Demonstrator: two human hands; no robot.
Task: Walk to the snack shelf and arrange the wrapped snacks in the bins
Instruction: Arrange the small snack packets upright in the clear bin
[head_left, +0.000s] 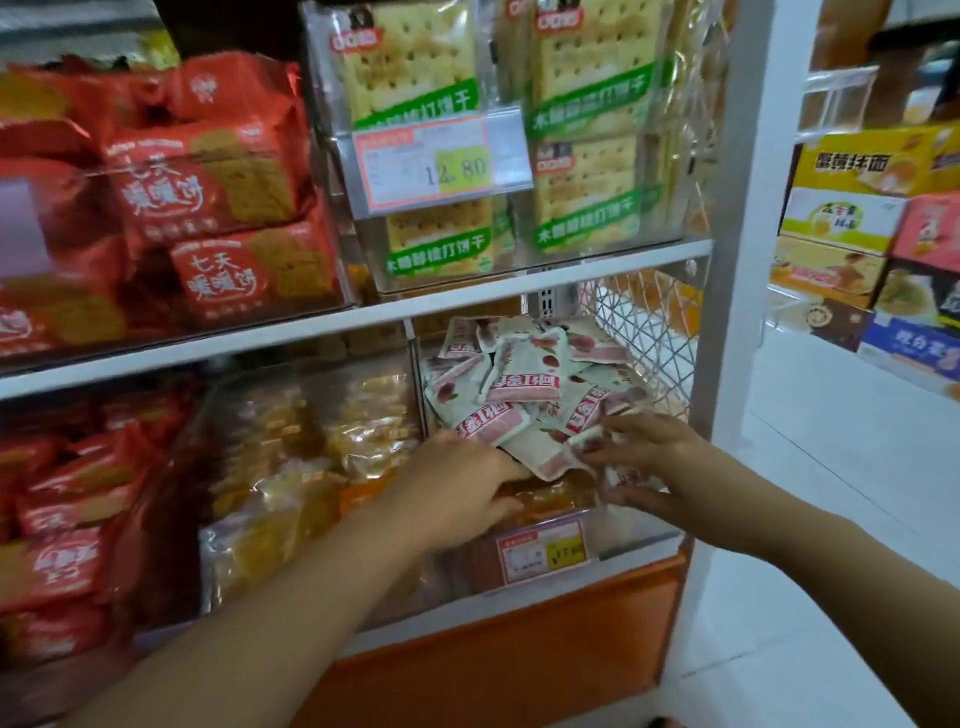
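Note:
A heap of small white-and-pink wrapped snacks (519, 379) fills a clear bin (636, 535) at the right end of the lower shelf. My left hand (457, 488) reaches into the bin's front left, its fingers tucked under the packets at the front of the heap. My right hand (649, 457) is at the bin's front right, its fingers pinching one white-and-pink packet (582, 441), with another packet lying under the palm.
Left of that bin are clear-wrapped golden snacks (311, 467) and red biscuit packs (67, 519). The shelf above holds red packs (208, 192) and green-labelled crackers (582, 119) behind a price tag (441, 161). A white post (737, 260) bounds the shelf; boxed goods (872, 234) stand beyond.

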